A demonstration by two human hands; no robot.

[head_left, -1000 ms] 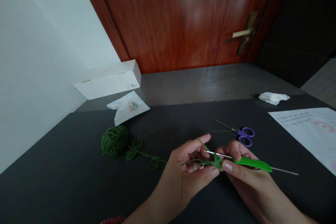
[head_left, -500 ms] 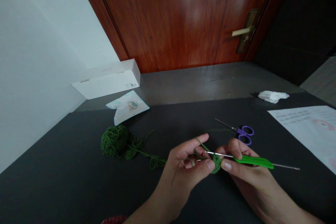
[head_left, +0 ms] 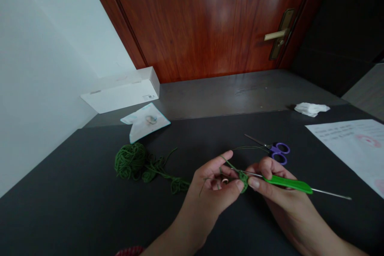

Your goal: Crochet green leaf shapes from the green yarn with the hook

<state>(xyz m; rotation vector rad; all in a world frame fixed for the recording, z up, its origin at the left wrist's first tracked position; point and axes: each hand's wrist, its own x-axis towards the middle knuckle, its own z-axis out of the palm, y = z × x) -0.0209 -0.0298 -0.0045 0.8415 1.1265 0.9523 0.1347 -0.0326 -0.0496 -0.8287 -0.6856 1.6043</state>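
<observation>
My left hand [head_left: 211, 186] pinches a small green crochet piece [head_left: 244, 182] between thumb and fingers. A strand of green yarn runs over its raised index finger, and a loose tail hangs by the palm. In my right hand [head_left: 274, 186] is a crochet hook [head_left: 289, 184] with a bright green handle; its metal shaft reaches left to the top of the piece. The far hook end sticks out to the right. My right thumb tip is close against the piece's edge. The green yarn ball [head_left: 131, 161] lies left of my hands, with loose loops trailing toward them.
Purple-handled scissors [head_left: 279, 150] lie beyond my right hand, with thin thread beside the blades. A printed sheet [head_left: 348, 136] and crumpled white tissue [head_left: 311, 109] are at right. A white packet [head_left: 147, 124] and white box [head_left: 126, 94] stand back left, before a wooden door [head_left: 195, 24].
The crochet piece and my left fingertips have shifted slightly left and up. The hook's shaft tilts a little more, and its right end sits farther right and lower.
</observation>
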